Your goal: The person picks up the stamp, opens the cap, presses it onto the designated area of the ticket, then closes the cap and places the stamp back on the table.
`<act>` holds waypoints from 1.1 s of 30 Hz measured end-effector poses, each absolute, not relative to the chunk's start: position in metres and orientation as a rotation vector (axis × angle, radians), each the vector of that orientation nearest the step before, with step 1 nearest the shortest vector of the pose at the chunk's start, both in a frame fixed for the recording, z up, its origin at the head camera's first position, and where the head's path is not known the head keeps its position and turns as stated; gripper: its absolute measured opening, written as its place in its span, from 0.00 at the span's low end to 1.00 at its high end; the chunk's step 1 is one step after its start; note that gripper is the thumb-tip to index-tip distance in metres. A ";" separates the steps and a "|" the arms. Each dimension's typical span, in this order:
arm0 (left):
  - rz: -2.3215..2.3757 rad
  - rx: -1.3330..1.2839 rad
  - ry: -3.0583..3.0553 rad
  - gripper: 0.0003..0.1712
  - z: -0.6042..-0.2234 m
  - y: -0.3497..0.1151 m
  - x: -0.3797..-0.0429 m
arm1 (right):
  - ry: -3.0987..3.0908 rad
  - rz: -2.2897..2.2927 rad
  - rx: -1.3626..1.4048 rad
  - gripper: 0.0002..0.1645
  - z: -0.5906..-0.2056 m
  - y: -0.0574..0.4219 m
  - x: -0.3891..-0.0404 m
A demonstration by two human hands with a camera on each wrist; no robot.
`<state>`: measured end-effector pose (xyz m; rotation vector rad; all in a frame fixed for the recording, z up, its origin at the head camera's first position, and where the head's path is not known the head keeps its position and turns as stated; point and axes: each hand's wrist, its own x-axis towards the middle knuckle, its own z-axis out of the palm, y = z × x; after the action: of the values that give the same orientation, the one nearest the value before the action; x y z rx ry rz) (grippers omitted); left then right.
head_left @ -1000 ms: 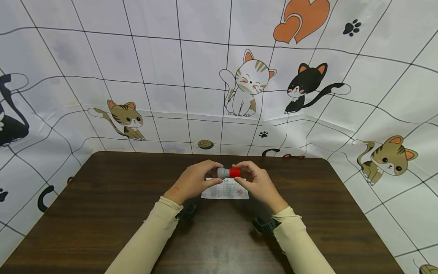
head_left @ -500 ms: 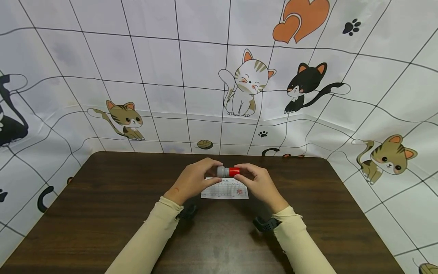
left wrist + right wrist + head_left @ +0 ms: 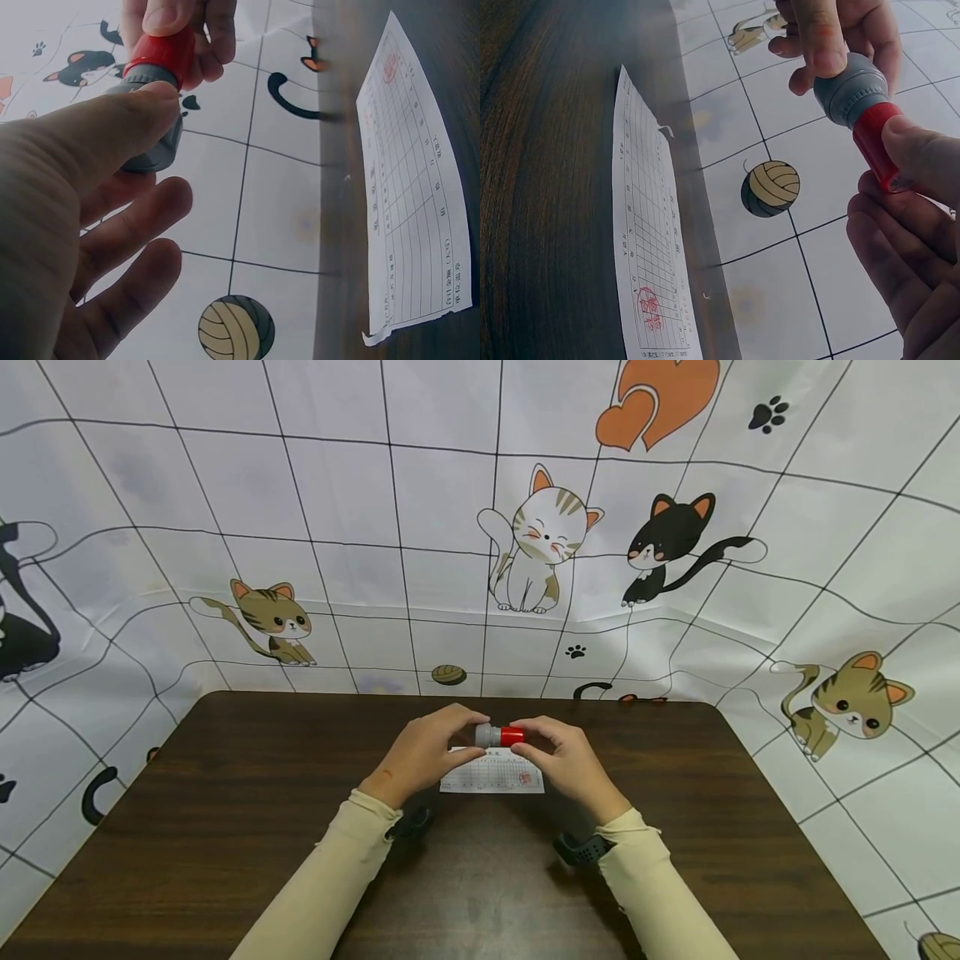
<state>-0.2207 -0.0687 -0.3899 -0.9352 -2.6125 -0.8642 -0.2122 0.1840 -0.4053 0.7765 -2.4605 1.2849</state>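
Observation:
Both hands hold a small stamp with a grey handle (image 3: 487, 736) and a red end (image 3: 512, 737), lying sideways above a paper form. My left hand (image 3: 429, 746) pinches the grey handle between thumb and fingers; in the left wrist view the thumb presses along the grey part (image 3: 154, 154). The right hand (image 3: 567, 765) grips the red end (image 3: 876, 142) with its thumb and fingertips. Grey and red parts are joined at a ribbed collar. Below, the printed form (image 3: 487, 774) lies on the table, carrying a round red seal mark (image 3: 649, 309) near one end.
The dark wooden table (image 3: 225, 827) spreads around both forearms. Behind it hangs a white cloth (image 3: 337, 485) with grid lines and cartoon cats. A dark strap (image 3: 581, 850) circles the right wrist. One corner of the form is torn and curled.
The right hand's fingers have shifted slightly on the red end. The left hand keeps its hold, and the paper stays where it lay.

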 end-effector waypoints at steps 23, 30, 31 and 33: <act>-0.799 -0.908 -2.658 0.27 -0.394 -0.063 -0.221 | -2.516 1.339 0.737 0.16 -0.405 0.184 -0.210; -0.830 -0.920 -2.646 0.26 -0.396 -0.062 -0.220 | -2.491 1.315 0.810 0.16 -0.406 0.183 -0.210; -0.838 -0.923 -2.631 0.26 -0.396 -0.061 -0.220 | -2.488 1.317 0.810 0.16 -0.406 0.183 -0.210; -0.855 -0.928 -2.605 0.26 -0.395 -0.060 -0.220 | -2.484 1.318 0.808 0.17 -0.406 0.184 -0.210</act>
<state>-0.2196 -0.0603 -0.3951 -0.9280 -2.6047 -0.8546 -0.2100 0.1838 -0.4055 0.8076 -2.4838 1.3184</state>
